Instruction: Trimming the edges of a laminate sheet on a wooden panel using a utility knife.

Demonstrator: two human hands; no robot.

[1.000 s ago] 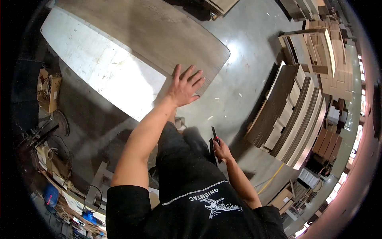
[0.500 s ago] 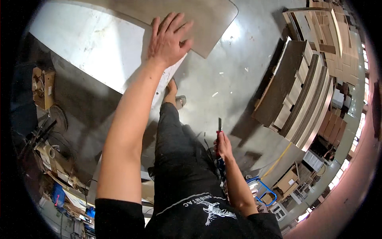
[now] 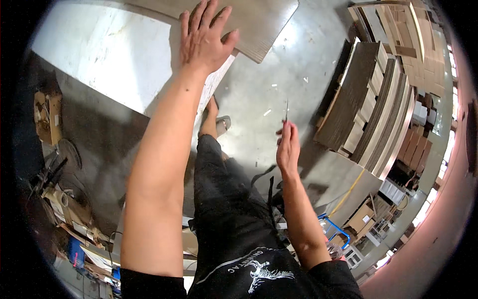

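My left hand (image 3: pixel 205 47) reaches far forward, palm down with its fingers spread, over the near edge of a thin brownish sheet (image 3: pixel 256 27). That sheet lies across a white board (image 3: pixel 107 55) and juts past its right end. To the right, my right hand (image 3: pixel 287 152) is closed around a utility knife (image 3: pixel 287 110). The thin dark blade points forward, away from me, over the floor and apart from the sheet. My fingers hide most of the handle.
Stacked panels and boards (image 3: pixel 348 99) stand on the right, with more wooden sheets (image 3: pixel 393 30) behind. Small white scraps (image 3: pixel 267 112) litter the grey floor. A cardboard box (image 3: pixel 48 117) and clutter sit at the left. A blue metal frame (image 3: pixel 336 229) is near my right elbow.
My right hand has moved forward and up with the knife, and its wrist has turned. My left hand sits slightly higher in view, still over the sheet.
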